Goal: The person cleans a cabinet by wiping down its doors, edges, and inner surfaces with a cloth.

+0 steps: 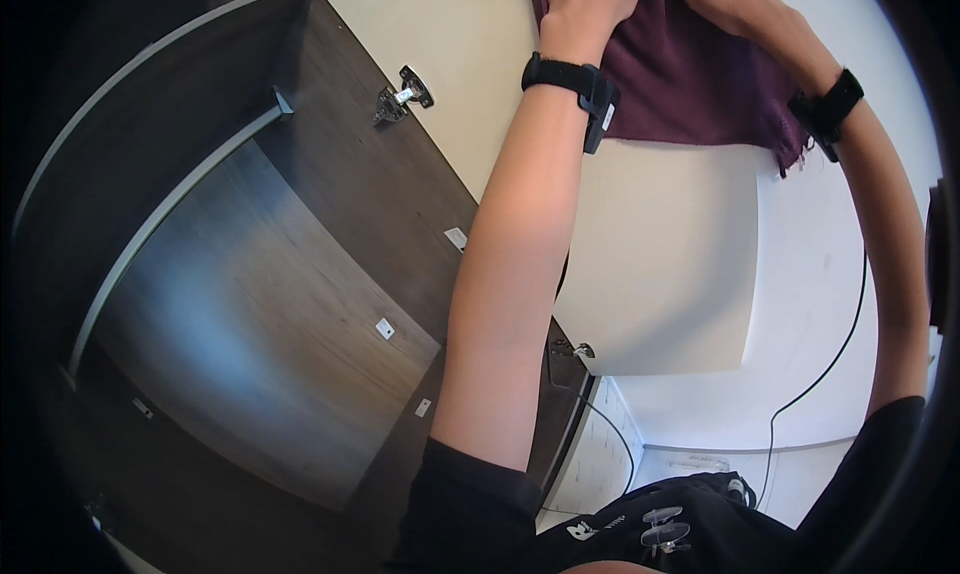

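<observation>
A maroon cloth (690, 93) with a frayed, fringed edge hangs in front of a cream cabinet door (667, 259). At the top of the view, my left hand (592, 0) is curled on the cloth's left part. My right hand (724, 0) grips it farther right, near the fringed side. The fingertips of both hands are cut off by the upper picture edge or hidden. The cloth's lower hem hangs loose between my forearms. Each wrist wears a black strap with a small device.
On the left is an open dark wood-grain wardrobe (360, 146) with a metal hanging rail (172, 199). Metal hinges (405, 95) join it to the door. A white wall (810, 311) lies to the right. A thin black cable (821, 382) hangs by my body.
</observation>
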A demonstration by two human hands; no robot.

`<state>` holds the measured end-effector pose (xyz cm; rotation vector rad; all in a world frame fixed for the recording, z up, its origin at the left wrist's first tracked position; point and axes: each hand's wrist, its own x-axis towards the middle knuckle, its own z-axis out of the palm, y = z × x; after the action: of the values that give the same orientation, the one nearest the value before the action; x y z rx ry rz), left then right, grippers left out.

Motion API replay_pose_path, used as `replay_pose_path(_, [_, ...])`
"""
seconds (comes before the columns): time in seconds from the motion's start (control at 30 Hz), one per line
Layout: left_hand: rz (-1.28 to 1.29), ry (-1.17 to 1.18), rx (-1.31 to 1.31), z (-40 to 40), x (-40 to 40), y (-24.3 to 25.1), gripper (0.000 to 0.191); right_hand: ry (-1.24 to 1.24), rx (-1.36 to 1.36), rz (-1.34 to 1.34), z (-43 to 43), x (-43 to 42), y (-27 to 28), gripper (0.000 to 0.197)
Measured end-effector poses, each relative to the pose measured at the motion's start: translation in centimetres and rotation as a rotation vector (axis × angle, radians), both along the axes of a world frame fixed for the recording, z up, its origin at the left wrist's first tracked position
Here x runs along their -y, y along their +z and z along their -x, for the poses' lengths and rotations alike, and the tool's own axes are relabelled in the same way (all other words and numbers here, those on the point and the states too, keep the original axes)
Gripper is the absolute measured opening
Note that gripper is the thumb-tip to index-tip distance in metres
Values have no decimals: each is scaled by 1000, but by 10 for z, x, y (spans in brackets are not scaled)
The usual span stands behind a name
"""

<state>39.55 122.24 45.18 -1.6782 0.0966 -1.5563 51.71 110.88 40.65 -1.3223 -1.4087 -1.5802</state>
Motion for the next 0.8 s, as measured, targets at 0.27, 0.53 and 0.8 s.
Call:
replay_pose_path(0.27, [-76,115,3,14,-8,47,56,-58,177,-202,-4,-13,37,50])
replay_pose_path(0.53, [20,215,80,85,-68,103,58,252,81,-380,42,-80,65,55])
replay_pose_path(0.8, [243,255,85,124,-99,63,58,296,64,-356,51,-96,38,55])
